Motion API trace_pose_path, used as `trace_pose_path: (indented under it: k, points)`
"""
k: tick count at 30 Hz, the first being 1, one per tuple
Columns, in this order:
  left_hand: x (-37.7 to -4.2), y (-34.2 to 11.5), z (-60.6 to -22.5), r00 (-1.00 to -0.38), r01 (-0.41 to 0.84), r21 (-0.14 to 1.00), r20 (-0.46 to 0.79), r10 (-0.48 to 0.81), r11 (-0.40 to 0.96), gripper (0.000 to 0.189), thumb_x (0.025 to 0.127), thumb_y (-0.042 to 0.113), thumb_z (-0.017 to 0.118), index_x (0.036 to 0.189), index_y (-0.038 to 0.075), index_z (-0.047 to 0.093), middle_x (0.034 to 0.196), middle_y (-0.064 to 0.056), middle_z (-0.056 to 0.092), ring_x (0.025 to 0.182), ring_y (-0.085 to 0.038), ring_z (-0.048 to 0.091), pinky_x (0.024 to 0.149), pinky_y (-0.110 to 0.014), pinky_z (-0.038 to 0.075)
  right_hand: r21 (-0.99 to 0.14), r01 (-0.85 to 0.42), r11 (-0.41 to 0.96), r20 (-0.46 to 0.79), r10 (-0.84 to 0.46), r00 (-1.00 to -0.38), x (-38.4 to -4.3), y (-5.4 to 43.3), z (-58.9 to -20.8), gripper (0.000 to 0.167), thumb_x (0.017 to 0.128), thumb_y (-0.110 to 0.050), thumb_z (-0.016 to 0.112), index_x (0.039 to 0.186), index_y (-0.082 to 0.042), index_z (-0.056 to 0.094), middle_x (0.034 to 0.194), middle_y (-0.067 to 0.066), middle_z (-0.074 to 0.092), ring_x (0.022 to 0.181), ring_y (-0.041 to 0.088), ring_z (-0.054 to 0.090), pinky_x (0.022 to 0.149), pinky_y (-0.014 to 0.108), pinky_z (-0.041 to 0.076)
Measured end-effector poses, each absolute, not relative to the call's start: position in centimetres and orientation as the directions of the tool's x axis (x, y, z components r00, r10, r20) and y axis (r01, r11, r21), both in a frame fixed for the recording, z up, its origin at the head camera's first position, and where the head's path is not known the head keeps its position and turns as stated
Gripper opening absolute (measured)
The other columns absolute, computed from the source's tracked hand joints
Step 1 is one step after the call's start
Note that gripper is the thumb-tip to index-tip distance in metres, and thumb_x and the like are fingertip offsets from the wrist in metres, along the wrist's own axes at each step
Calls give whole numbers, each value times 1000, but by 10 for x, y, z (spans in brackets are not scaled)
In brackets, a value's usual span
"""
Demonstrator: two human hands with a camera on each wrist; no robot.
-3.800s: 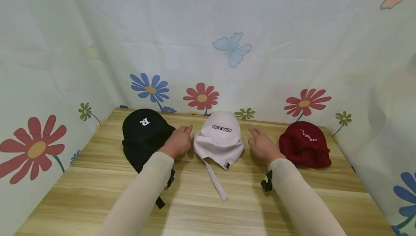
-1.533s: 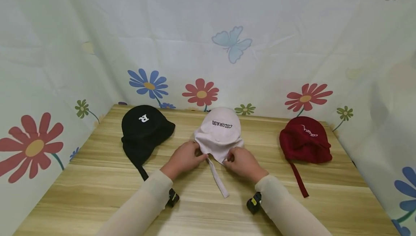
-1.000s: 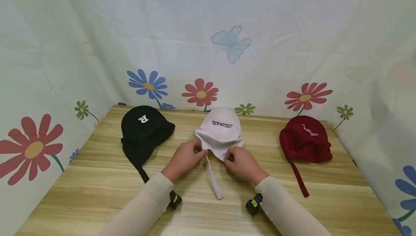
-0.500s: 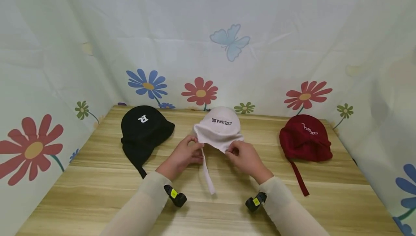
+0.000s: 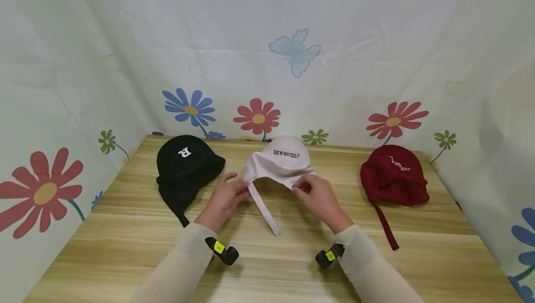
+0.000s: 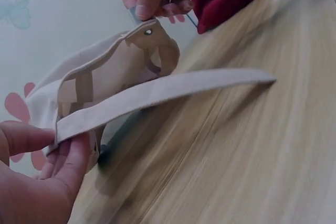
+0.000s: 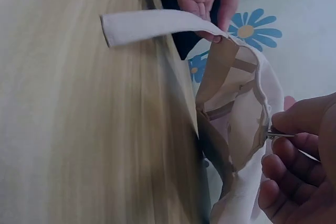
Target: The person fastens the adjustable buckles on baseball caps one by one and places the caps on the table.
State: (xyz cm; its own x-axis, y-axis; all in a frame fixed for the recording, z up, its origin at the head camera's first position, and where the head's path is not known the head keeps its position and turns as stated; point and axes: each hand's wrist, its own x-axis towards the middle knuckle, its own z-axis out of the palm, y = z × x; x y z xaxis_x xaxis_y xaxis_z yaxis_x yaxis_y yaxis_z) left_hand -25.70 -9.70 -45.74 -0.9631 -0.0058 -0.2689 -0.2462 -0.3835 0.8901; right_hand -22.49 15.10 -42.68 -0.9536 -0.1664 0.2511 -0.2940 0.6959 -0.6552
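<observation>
A pale pinkish-white cap with dark COLORADO lettering sits at the table's far middle, its near back edge lifted. My left hand pinches that edge between thumb and fingers, where the loose strap begins. On the opposite side my right hand pinches the other back corner. A small metal buckle shows at those fingertips in the right wrist view. Both wrist views look into the cap's hollow inside, with its tan seam bands. The strap's free end hangs out toward the near side of the table.
A black cap with a white R lies to the left, its strap pointing nearer. To the right lies a dark red cap with its strap hanging down. Behind the wooden table hangs a flower-print curtain.
From beside the cap, both hands have come to its near edge, pinched it and raised it, spreading it apart. The strap's free end has swung left and nearer the cap.
</observation>
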Motion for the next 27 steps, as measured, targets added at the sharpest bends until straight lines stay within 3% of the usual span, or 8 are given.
trace_pose_path:
  k: [5,10,18,27]
  points:
    - [-255,-98,-457,-968,-215,873,-250,-22,-438,56,92,-9,53,142,-10,28,97,-9,59,77,-9,65,73,-23,56,-671,-291,682,261,-151,-954,-227,155,-425,9,87,-19,72,84,-14,65,77,-1,63,68,11,54,63,27,46]
    - [-249,-100,-463,-961,-260,848,-275,37,-462,43,94,-7,52,134,-15,41,88,-1,68,81,-9,68,77,-23,57,-745,-230,626,207,-111,-972,-229,157,-422,10,87,-18,72,90,-13,64,80,2,62,71,14,54,63,27,47]
    - [-236,-94,-454,-954,-300,840,-263,144,-451,30,96,-1,53,125,-6,50,92,-3,72,86,-13,70,79,-29,58,-871,-140,472,114,-83,-990,-233,162,-419,18,87,-10,66,105,-8,67,86,7,61,71,16,53,56,23,47]
    - [-225,-87,-441,-948,-294,878,-218,231,-377,45,94,-3,54,137,3,43,86,2,71,83,-14,69,78,-33,58,-948,-102,302,51,-173,-984,-237,171,-421,19,93,-14,63,108,-5,69,89,8,61,71,18,54,63,31,50]
